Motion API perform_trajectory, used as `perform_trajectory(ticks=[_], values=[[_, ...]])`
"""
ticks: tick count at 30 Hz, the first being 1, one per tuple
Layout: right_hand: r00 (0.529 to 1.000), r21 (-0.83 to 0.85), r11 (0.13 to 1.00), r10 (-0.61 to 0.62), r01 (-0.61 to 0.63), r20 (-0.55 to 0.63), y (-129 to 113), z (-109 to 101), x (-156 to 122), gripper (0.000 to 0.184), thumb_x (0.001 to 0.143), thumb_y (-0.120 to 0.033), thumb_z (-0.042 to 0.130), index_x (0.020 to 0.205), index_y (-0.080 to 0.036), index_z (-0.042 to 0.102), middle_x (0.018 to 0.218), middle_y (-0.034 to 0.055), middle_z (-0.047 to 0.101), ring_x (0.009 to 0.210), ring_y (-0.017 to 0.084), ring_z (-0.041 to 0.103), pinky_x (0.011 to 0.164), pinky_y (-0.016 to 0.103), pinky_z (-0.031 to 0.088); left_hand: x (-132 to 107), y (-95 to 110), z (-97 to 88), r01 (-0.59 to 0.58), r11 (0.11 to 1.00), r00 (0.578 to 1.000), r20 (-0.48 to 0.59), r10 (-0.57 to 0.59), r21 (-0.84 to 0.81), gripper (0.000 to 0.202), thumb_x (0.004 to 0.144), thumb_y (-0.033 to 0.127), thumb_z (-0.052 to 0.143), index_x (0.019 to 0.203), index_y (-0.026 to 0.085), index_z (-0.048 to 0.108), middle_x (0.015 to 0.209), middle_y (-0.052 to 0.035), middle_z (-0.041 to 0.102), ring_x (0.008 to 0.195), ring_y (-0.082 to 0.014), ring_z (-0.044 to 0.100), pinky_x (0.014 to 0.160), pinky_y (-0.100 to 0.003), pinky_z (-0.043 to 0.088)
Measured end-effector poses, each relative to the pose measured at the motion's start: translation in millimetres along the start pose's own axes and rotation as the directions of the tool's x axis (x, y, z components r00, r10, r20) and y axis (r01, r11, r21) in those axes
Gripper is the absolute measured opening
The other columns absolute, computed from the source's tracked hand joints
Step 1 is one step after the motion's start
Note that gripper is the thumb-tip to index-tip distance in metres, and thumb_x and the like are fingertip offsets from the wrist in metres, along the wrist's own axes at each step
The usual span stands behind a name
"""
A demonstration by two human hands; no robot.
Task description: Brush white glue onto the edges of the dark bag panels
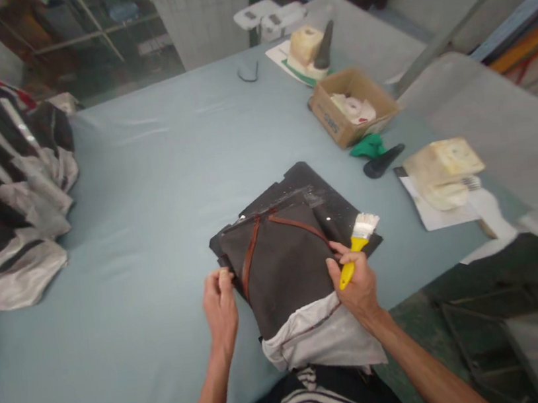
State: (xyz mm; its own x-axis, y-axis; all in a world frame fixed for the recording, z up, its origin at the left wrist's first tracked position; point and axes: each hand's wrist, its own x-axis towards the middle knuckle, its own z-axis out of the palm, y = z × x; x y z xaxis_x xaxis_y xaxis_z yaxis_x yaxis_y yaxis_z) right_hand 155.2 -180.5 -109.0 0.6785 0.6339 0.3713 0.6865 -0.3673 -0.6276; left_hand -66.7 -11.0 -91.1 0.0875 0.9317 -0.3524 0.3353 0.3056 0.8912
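Observation:
A dark brown bag piece [287,259] with reddish-brown trim strips lies in front of me, its pale lining [328,336] hanging towards my lap. Beneath it is a flat black board [346,217] with whitish specks. My left hand [220,305] is closed, fingers pinching at the left edge of the bag piece. In my right hand [358,285] is a paintbrush [358,245] with a yellow handle, its pale bristles pointing up and away. The thumb and fingers of that hand also touch the bag piece's right edge.
To the right stand a cardboard box [337,118] with white rolls, a green cloth [368,146], a black cone-shaped object [383,162] and a yellowish block [449,166]. Dark bags with pale linings [13,197] are piled left on the blue-grey table [140,213].

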Motion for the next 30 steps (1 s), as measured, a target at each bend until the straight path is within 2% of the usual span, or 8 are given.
perform_trajectory(ticks=[3,7,9,11,13,17,24,30], values=[[0.999,0.088,0.996,0.028,-0.024,-0.044,-5.7,5.4,-4.5,0.019,0.101,-0.029,0.061,0.097,-0.026,0.042,0.119,0.0198,0.077,0.096,0.024,0.079,0.078,0.039,0.064,-1.4,30.3,0.9,-0.198,0.957,0.971,-0.093,0.221,0.210,0.043,0.083,0.062,0.065,0.097,0.021,0.069,0.093,-0.0057,0.071,0.089,-0.0242,0.066,0.088,-0.038,0.052],[0.993,0.164,0.985,0.063,-0.046,-0.100,-11.4,12.4,-10.5,0.019,0.100,-0.025,0.062,0.099,-0.025,0.043,0.125,0.0212,0.074,0.109,0.026,0.077,0.083,0.043,0.064,-1.1,81.6,43.4,-0.490,0.831,0.868,0.230,0.440,0.262,0.034,0.087,0.053,0.069,0.101,0.022,0.070,0.090,-0.0025,0.073,0.083,-0.0220,0.069,0.083,-0.035,0.055],[0.988,0.189,0.980,0.089,-0.064,-0.128,-12.2,11.5,-13.8,0.019,0.100,-0.024,0.062,0.100,-0.025,0.044,0.128,0.0206,0.073,0.105,0.025,0.077,0.083,0.043,0.064,4.3,100.0,84.0,-0.642,0.741,0.729,0.454,0.512,0.196,0.027,0.092,0.047,0.066,0.105,0.023,0.068,0.093,-0.0023,0.073,0.085,-0.0210,0.070,0.084,-0.035,0.056],[0.984,0.204,0.976,0.102,-0.070,-0.149,-10.7,8.3,-16.8,0.019,0.100,-0.023,0.063,0.100,-0.025,0.044,0.129,0.0196,0.073,0.102,0.024,0.077,0.082,0.042,0.064,16.6,107.4,130.3,-0.788,0.597,0.543,0.625,0.561,0.149,0.023,0.096,0.042,0.063,0.110,0.023,0.065,0.104,-0.0048,0.074,0.096,-0.0228,0.070,0.092,-0.038,0.056],[0.980,0.219,0.973,0.111,-0.073,-0.166,-7.2,4.9,-19.1,0.019,0.099,-0.023,0.064,0.100,-0.026,0.045,0.129,0.0185,0.073,0.102,0.024,0.077,0.082,0.042,0.064,34.9,104.5,173.6,-0.894,0.422,0.370,0.777,0.508,0.150,0.027,0.097,0.038,0.063,0.118,0.022,0.063,0.118,-0.0092,0.072,0.112,-0.0269,0.067,0.102,-0.043,0.054],[0.961,0.235,0.962,0.187,-0.137,-0.206,3.7,1.4,-20.2,0.019,0.100,-0.023,0.063,0.103,-0.026,0.045,0.130,0.0182,0.072,0.106,0.025,0.076,0.084,0.043,0.065,73.8,89.6,227.6,-0.937,0.314,0.264,0.900,0.347,0.154,0.041,0.092,0.035,0.068,0.129,0.019,0.062,0.127,-0.0126,0.070,0.114,-0.0284,0.069,0.101,-0.042,0.056],[0.935,0.261,0.933,0.300,-0.246,-0.189,21.5,-1.3,-14.1,0.018,0.100,-0.025,0.062,0.105,-0.026,0.045,0.130,0.0181,0.072,0.107,0.025,0.076,0.086,0.044,0.064,108.3,99.8,252.5,-0.976,0.207,0.099,0.980,0.170,0.063,0.062,0.093,0.048,0.065,0.151,0.029,0.052,0.139,-0.0087,0.066,0.123,-0.0293,0.065,0.106,-0.043,0.053],[0.926,0.240,0.923,0.342,-0.300,-0.158,29.5,0.7,-10.3,0.018,0.100,-0.026,0.061,0.105,-0.026,0.044,0.131,0.0176,0.072,0.106,0.024,0.075,0.087,0.044,0.064,120.2,101.8,262.9,-0.986,0.154,-0.051,0.989,0.136,-0.072,0.038,0.094,0.052,0.065,0.121,0.026,0.072,0.137,-0.0117,0.061,0.122,-0.0316,0.061,0.109,-0.049,0.045]])
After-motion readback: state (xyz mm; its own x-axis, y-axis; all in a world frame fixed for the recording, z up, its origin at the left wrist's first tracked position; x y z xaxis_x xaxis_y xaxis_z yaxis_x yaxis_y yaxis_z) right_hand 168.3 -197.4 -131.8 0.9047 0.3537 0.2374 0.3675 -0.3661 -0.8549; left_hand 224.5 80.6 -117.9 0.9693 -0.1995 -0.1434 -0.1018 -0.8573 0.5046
